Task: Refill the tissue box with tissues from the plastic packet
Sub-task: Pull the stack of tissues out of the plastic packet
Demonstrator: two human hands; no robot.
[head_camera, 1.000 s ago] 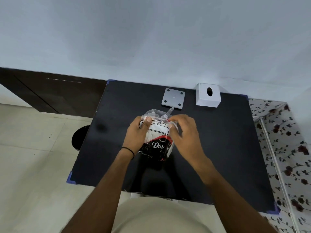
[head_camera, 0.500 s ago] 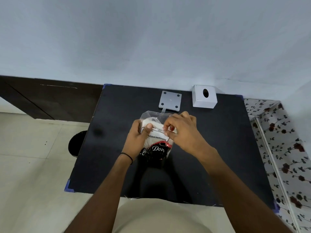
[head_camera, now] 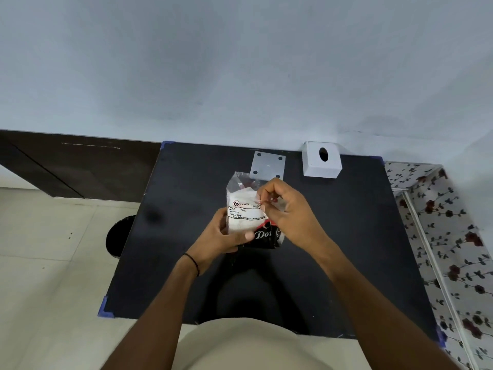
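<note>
A clear plastic packet (head_camera: 244, 206) of white tissues, with a black and red printed lower part, is held above the black table (head_camera: 360, 236). My left hand (head_camera: 224, 236) grips its lower left side, thumb across the front. My right hand (head_camera: 286, 212) pinches the packet's upper right edge near the open top. The white tissue box (head_camera: 321, 162), cube-shaped with a dark oval hole on top, stands at the table's far edge by the wall. Its flat grey base plate (head_camera: 268, 165), with a dark dot at each corner, lies on the table just left of the box.
A pale wall rises behind the table. A dark wooden panel (head_camera: 74, 166) runs along the wall at left. A round black object (head_camera: 118, 236) sits on the tiled floor by the table's left edge. A floral-patterned surface (head_camera: 448, 236) borders the table at right.
My left hand has slid from the packet's top down to its lower part. My right hand stays pinching the top right edge. The packet now stands taller, its open top showing.
</note>
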